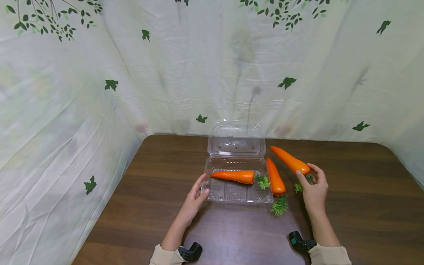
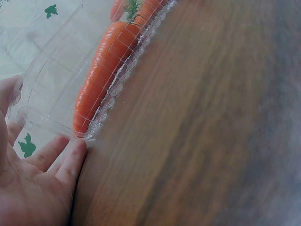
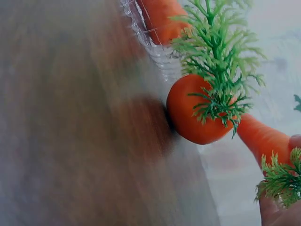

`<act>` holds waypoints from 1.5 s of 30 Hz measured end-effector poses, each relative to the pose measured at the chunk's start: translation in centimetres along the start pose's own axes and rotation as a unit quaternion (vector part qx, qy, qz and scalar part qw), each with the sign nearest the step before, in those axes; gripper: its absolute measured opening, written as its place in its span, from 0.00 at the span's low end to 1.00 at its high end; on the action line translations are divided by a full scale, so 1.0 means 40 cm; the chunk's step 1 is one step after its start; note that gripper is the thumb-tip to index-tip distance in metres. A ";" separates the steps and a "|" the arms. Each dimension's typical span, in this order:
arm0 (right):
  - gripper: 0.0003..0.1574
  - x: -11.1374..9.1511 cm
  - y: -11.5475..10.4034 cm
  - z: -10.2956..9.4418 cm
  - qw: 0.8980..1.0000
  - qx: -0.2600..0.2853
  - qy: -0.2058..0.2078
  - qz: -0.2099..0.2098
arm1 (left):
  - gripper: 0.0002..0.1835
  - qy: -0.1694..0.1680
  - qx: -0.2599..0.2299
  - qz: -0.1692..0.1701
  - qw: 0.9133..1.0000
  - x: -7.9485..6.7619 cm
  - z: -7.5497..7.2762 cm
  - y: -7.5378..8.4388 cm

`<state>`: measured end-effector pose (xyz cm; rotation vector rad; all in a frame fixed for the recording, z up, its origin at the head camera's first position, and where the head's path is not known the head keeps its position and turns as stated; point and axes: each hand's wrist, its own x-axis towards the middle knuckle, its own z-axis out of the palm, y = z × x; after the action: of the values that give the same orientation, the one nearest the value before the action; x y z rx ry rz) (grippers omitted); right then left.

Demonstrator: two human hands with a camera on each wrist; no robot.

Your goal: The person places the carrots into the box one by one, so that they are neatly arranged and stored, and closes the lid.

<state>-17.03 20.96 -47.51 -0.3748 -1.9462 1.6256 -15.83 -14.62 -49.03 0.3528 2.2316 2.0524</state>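
Observation:
A clear plastic clamshell container lies on the table with its lid raised at the back. One orange toy carrot lies inside, tip toward the left and green leaves to the right. My left hand grips the container's left side between thumb and fingers. My right hand pinches another carrot by its thick end, the tip pointing back and left. Its leaves show beside the fingers in the right wrist view. Between this carrot and the container, a further carrot lies against the container's right side.
The brown wooden table extends to both sides. A pale curtain with leaf patterns hangs behind it and along the sides. Black devices are worn on both wrists, near the light sleeves.

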 end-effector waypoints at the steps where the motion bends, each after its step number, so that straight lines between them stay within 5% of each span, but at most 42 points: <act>1: 0.27 -0.001 -0.003 0.001 1.000 0.000 0.000 0.000 | 0.28 0.002 0.001 0.002 1.000 -0.001 0.000 -0.001; 9: 0.27 -0.005 -0.024 0.005 0.999 0.035 0.003 0.012 | 0.28 0.003 0.000 -0.001 1.000 -0.001 -0.002 -0.001; 19: 0.28 -0.017 -0.052 0.013 0.999 0.051 -0.003 0.007 | 0.29 -0.009 0.007 -0.004 1.000 -0.015 0.008 0.062; 27: 0.26 -0.041 -0.114 0.033 0.996 0.085 -0.017 -0.010 | 0.28 0.006 0.003 0.007 1.000 -0.002 -0.001 -0.007; 38: 0.24 -0.076 -0.193 0.081 0.991 0.088 -0.071 -0.068 | 0.29 -0.009 -0.007 0.001 1.000 -0.014 0.006 0.054; 45: 0.23 -0.080 -0.171 0.119 0.984 0.114 -0.115 -0.080 | 0.28 -0.001 0.012 0.008 1.000 -0.002 -0.002 0.000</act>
<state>-16.27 13.85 -42.17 0.0612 -1.8695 1.8255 -15.77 -14.70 -49.02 0.3755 2.2612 2.0322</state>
